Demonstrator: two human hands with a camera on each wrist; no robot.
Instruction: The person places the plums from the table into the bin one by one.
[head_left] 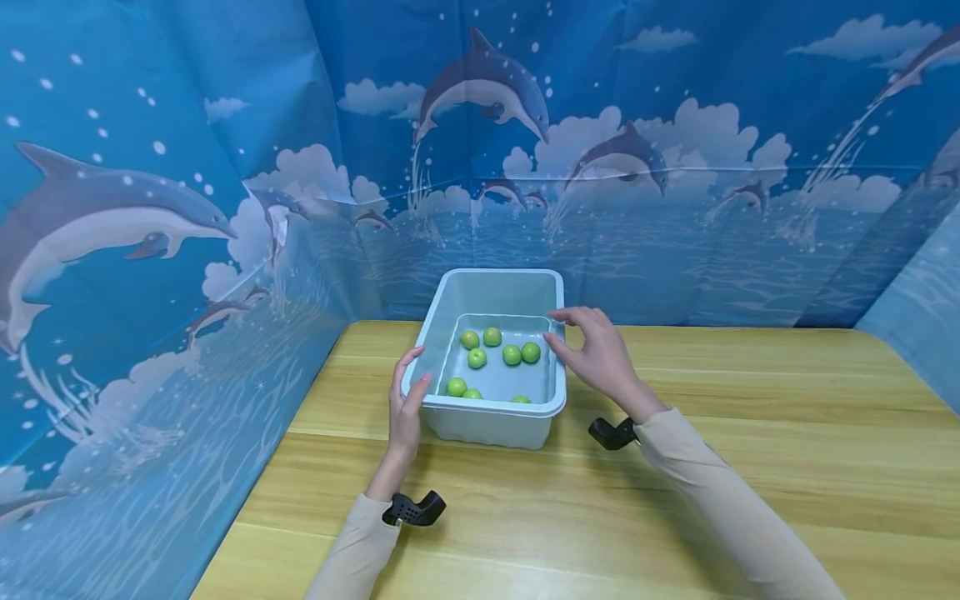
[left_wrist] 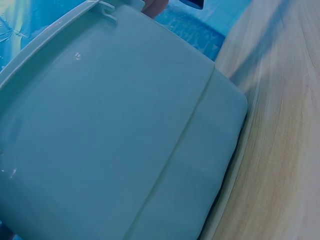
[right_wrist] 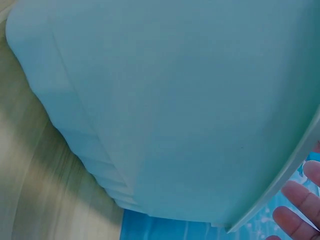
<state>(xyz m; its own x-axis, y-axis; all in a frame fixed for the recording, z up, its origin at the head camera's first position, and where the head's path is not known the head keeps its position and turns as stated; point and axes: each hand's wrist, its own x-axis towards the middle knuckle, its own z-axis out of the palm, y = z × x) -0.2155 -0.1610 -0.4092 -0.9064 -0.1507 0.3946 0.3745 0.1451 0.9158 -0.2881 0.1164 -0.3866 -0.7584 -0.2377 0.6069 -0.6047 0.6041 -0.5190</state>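
A pale blue plastic bin [head_left: 491,408] sits on the wooden table with several small green apples [head_left: 512,355] spread over its floor. Its front rim partly hides the nearest apples. At the bin's near left corner, my left hand [head_left: 405,408] grips the rim, thumb over the top and fingers along the outside. My right hand [head_left: 596,346] is at the right rim, thumb and fingers spread apart and reaching over the edge. In the right wrist view, the fingers [right_wrist: 300,200] are parted just beyond the rim. The bin's outer wall [left_wrist: 115,125] fills most of the left wrist view.
The wooden table [head_left: 750,433] extends to the right and in front of the bin. A blue dolphin-print curtain [head_left: 675,242] hangs behind the table's back edge and along its left side. Both wrists wear black cameras, one being the right wrist camera [head_left: 612,433].
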